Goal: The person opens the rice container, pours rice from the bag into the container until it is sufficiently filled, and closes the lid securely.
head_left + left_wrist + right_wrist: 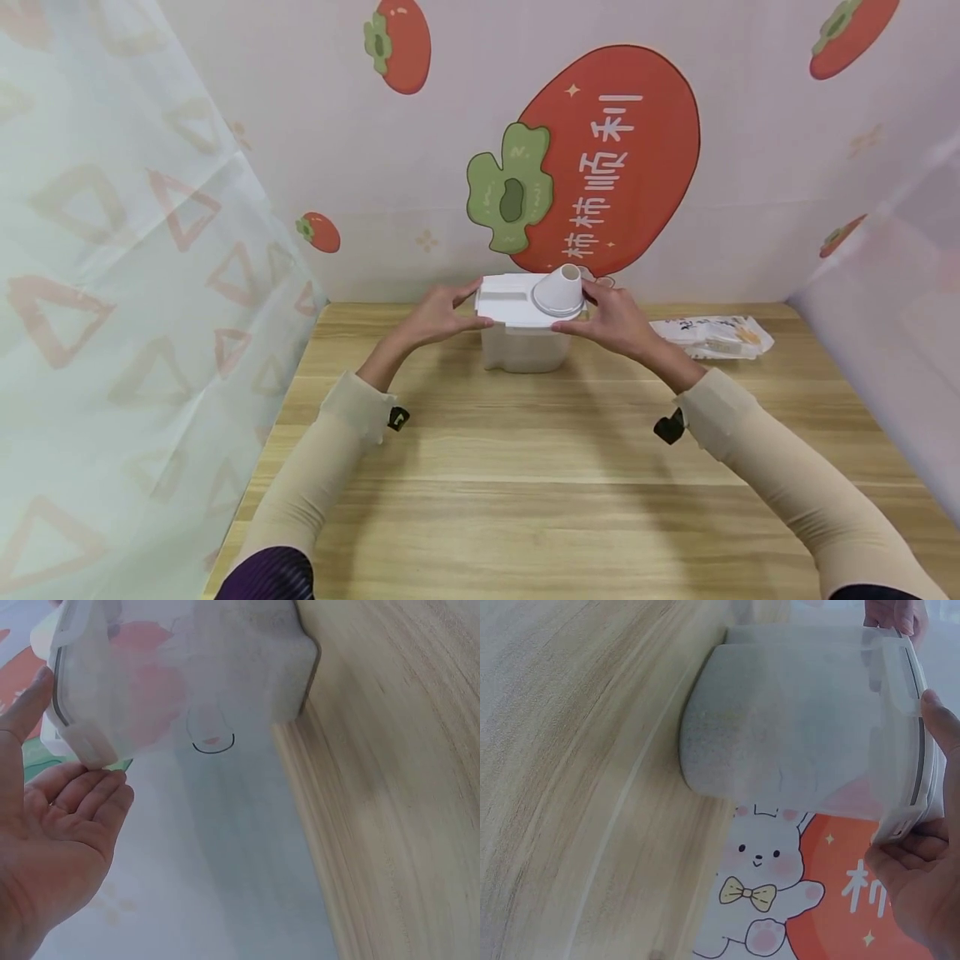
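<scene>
A translucent plastic storage container [521, 350] stands on the table against the back wall. A pale grainy filling shows in its lower part in the right wrist view. Its white lid [517, 315] carries a white cone-shaped piece [560, 292] with an open top, on the right side. My left hand [438, 317] grips the lid's left edge, thumb at the front and fingers under the side clip [94, 742]. On the right edge my right hand [615, 321] holds the lid in the same way, fingers by the right clip [896, 823].
A white printed packet [708, 337] lies on the wooden table [510, 500], right of the container and behind my right forearm. Patterned sheets [390, 150] with printed persimmons form the back wall, and more sheets hang at both sides.
</scene>
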Available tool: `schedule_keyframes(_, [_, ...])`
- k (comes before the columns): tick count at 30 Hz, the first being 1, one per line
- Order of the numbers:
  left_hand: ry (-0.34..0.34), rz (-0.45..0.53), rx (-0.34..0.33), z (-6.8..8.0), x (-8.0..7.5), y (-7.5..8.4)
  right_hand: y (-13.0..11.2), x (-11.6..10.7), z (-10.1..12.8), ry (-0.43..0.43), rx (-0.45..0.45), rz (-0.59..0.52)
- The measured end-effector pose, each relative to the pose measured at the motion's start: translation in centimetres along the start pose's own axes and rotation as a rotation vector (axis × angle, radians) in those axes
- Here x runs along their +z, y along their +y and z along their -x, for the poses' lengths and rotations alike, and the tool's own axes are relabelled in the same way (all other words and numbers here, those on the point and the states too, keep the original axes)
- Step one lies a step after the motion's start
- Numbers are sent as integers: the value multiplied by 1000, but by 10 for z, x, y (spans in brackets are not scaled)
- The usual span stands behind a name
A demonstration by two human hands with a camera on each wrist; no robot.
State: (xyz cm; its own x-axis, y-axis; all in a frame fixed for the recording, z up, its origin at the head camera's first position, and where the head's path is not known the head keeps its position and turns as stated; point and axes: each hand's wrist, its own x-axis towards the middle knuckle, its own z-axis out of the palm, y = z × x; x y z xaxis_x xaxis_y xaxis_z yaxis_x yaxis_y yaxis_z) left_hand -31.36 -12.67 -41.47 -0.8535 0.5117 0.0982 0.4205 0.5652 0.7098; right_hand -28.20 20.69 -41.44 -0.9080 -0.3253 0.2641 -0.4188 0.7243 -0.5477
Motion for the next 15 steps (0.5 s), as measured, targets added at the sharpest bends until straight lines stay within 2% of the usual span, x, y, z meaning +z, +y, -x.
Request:
schedule_keyframes(6, [-13, -42, 5, 3, -1, 4, 1, -2, -1, -25, -11, -25])
schedule_keyframes(15, [23, -217, 167, 6, 3, 22, 9, -10, 1, -77, -97, -38])
